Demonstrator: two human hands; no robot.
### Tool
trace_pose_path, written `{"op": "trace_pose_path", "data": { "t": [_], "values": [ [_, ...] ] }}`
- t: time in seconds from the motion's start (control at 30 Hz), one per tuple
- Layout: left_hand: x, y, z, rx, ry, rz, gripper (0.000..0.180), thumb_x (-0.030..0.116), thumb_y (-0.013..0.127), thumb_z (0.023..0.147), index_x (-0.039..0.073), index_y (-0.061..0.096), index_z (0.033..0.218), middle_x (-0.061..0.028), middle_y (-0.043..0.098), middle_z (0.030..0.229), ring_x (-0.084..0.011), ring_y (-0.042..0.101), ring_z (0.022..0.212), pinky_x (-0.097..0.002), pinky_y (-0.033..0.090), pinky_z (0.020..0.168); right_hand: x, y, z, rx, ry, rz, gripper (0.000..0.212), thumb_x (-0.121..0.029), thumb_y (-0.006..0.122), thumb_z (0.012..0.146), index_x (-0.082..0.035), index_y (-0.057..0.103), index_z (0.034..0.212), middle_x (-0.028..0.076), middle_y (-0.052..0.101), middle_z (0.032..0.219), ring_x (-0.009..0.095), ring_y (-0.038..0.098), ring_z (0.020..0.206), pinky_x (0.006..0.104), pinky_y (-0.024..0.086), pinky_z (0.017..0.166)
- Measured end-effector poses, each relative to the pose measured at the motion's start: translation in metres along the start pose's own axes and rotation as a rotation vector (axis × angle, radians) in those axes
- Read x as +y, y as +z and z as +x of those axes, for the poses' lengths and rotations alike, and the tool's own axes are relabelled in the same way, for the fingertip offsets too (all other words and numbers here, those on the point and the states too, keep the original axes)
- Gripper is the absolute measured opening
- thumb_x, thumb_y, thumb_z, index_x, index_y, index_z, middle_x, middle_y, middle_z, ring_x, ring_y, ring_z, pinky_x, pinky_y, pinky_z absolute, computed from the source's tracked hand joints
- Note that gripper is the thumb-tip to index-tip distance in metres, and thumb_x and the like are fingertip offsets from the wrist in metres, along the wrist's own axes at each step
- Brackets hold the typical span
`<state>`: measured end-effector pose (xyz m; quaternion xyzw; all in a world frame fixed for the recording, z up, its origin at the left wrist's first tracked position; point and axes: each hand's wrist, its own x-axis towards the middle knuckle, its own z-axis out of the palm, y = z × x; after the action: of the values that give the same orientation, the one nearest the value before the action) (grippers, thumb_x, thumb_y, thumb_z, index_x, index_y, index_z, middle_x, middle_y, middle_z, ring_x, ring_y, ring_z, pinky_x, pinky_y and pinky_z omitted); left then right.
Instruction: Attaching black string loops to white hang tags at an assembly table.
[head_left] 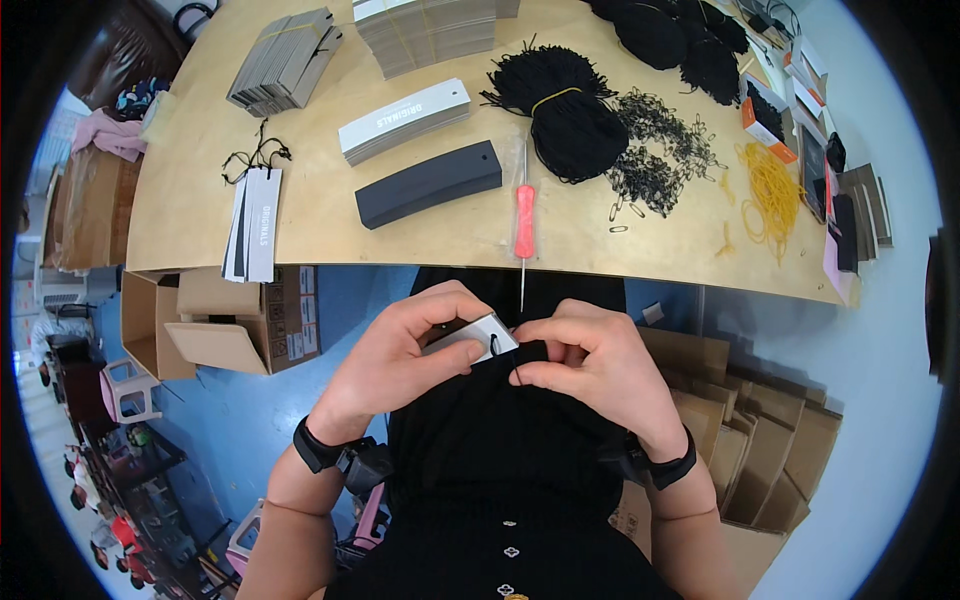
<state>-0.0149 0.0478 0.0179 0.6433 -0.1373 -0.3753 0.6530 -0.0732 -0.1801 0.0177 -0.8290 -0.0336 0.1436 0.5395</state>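
My left hand (405,345) is closed on a white hang tag (484,330), held over my lap just off the table's front edge. A black cord (494,344) passes through the hole at the tag's end. Close beside it, my right hand (605,360) pinches that cord between thumb and fingers, and a short length hangs below the fingertips. A red-handled tool (525,222) with a thin metal shaft lies on the table, its tip sticking out past the edge. Finished-looking tags (263,225) with knotted black cords lie together at the table's left.
On the wooden table (310,215) are stacks of white tags (405,118) and black tags (428,185), bundled black cords (575,115), loose black safety pins (660,150) and yellow rubber bands (770,200). Cardboard boxes (285,310) stand on the floor left; flattened cardboard (760,440) leans right.
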Motion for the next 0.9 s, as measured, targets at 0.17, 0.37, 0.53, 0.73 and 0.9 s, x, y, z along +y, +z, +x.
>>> {"op": "trace_pose_path", "data": {
  "t": [0.17,0.37,0.53,0.73,0.9],
  "values": [
    [0.0,-0.001,-0.001,0.016,0.068,0.016,0.024,-0.002,0.063,0.091,0.0,0.064,0.116,-0.0029,0.057,0.101,-0.0093,0.059,0.088,-0.0242,0.05,0.08,0.007,0.017,0.006,-0.034,-0.063,0.246,0.014,-0.009,0.075,0.085,-0.002,0.07,0.096,0.001,0.055,0.071,0.008,0.049,0.059,0.024,0.038,0.054],
    [0.006,-0.011,-0.012,-0.039,-0.059,0.079,0.036,-0.002,0.07,0.088,0.002,0.064,0.123,-0.0064,0.068,0.107,-0.0113,0.065,0.095,-0.027,0.051,0.085,0.036,-0.02,-0.005,0.035,0.04,1.31,0.004,-0.004,0.061,0.091,-0.001,0.06,0.092,0.002,0.054,0.081,0.005,0.044,0.056,0.021,0.032,0.051],
    [0.017,-0.015,-0.025,-0.017,0.011,0.029,0.037,0.002,0.071,0.088,0.003,0.065,0.125,-0.006,0.069,0.112,-0.0122,0.065,0.098,-0.0277,0.051,0.087,0.027,-0.023,-0.003,0.041,0.132,1.323,0.023,-0.015,0.058,0.097,0.004,0.06,0.108,0.004,0.054,0.084,0.008,0.044,0.056,0.0224,0.033,0.05],
    [0.067,-0.104,-0.013,0.583,0.292,-0.184,0.041,0.002,0.065,0.091,-0.003,0.06,0.131,-0.0095,0.069,0.117,-0.0131,0.065,0.1,-0.0262,0.052,0.088,0.01,-0.019,-0.008,-0.11,-0.043,0.959,0.042,-0.024,0.063,0.096,0.008,0.06,0.124,0.007,0.063,0.088,0.01,0.054,0.068,0.0221,0.044,0.062],
    [0.077,-0.165,-0.01,0.85,0.427,0.07,0.039,0.002,0.062,0.092,-0.002,0.061,0.131,-0.0072,0.069,0.106,-0.0141,0.067,0.09,-0.0271,0.053,0.082,0.011,-0.018,-0.017,-0.189,0.033,0.849,0.034,-0.019,0.063,0.096,0.003,0.064,0.122,0.006,0.064,0.089,0.008,0.057,0.074,0.0205,0.045,0.067]
  ]
}}
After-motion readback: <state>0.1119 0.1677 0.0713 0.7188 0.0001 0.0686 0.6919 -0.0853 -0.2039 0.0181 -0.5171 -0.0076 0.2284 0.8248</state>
